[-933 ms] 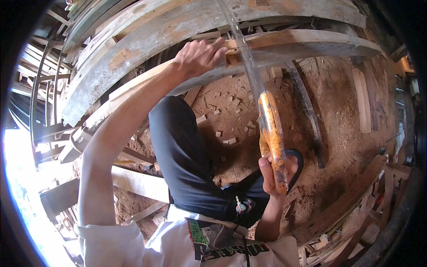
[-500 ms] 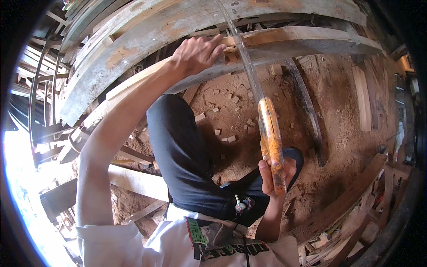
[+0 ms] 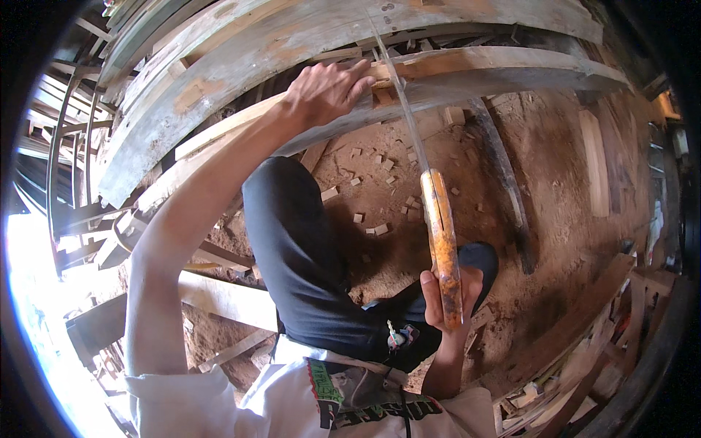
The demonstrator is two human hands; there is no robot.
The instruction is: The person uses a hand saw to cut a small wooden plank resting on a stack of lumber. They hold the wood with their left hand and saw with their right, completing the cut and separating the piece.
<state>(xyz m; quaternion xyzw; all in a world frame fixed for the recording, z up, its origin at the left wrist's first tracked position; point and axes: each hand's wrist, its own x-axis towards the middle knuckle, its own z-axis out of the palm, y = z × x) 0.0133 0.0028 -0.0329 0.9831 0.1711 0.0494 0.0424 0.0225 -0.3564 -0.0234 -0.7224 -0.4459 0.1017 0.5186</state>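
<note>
My right hand (image 3: pixel 445 292) grips the worn orange, mottled handle (image 3: pixel 440 212) of a handsaw. Its long, thin blade (image 3: pixel 410 124) runs away from me across the edge of a curved wooden beam (image 3: pixel 496 66); a notch shows in the beam beside the blade. My left hand (image 3: pixel 325 91) holds the beam's top just left of the blade, fingers bent over the wood and thumb underside hidden. Both forearms are bare, and my dark-trousered legs are bent beneath the saw.
More long curved boards (image 3: pixel 255 36) lie beyond the beam. Small offcut blocks (image 3: pixel 380 229) and sawdust cover the ground. A dark narrow timber (image 3: pixel 504 182) lies to the right, loose planks (image 3: pixel 595 164) beside it. Scrap wood piles up at both sides, with bright daylight at the left.
My right hand and the saw have moved a short way back toward my body, the handle sliding down in the view. My left hand has stayed almost in place on the beam.
</note>
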